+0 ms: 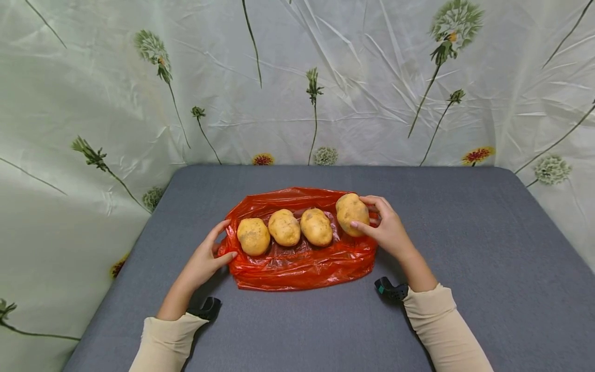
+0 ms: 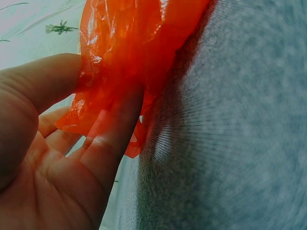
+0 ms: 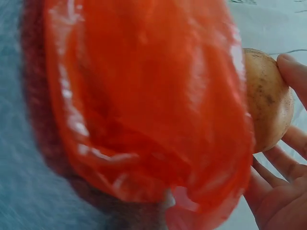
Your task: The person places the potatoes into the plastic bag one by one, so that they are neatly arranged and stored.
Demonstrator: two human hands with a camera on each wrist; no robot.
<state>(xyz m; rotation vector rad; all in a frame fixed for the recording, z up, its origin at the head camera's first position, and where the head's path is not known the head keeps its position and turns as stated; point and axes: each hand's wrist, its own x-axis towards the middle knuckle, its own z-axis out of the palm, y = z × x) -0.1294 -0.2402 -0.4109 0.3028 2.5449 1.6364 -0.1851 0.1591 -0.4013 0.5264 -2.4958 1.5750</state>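
Observation:
A red plastic bag (image 1: 297, 274) lies spread open on the table, its rim raised around a row of potatoes. Three potatoes, the left one (image 1: 253, 236), the second (image 1: 284, 227) and the third (image 1: 316, 227), sit side by side in it. My right hand (image 1: 389, 230) grips another potato (image 1: 351, 213) between thumb and fingers at the bag's right end; the right wrist view shows this potato (image 3: 268, 100) partly behind the red film. At the left end, my left hand (image 1: 204, 262) holds the bag's edge (image 2: 110, 72), thumb on one side and fingers on the other.
The grey cloth-covered table (image 1: 465, 248) extends on all sides of the bag. A pale curtain (image 1: 372, 77) with a dandelion print hangs behind it and along the left. Black wrist devices, one left (image 1: 210, 308) and one right (image 1: 391, 289), sit at the cream sleeves.

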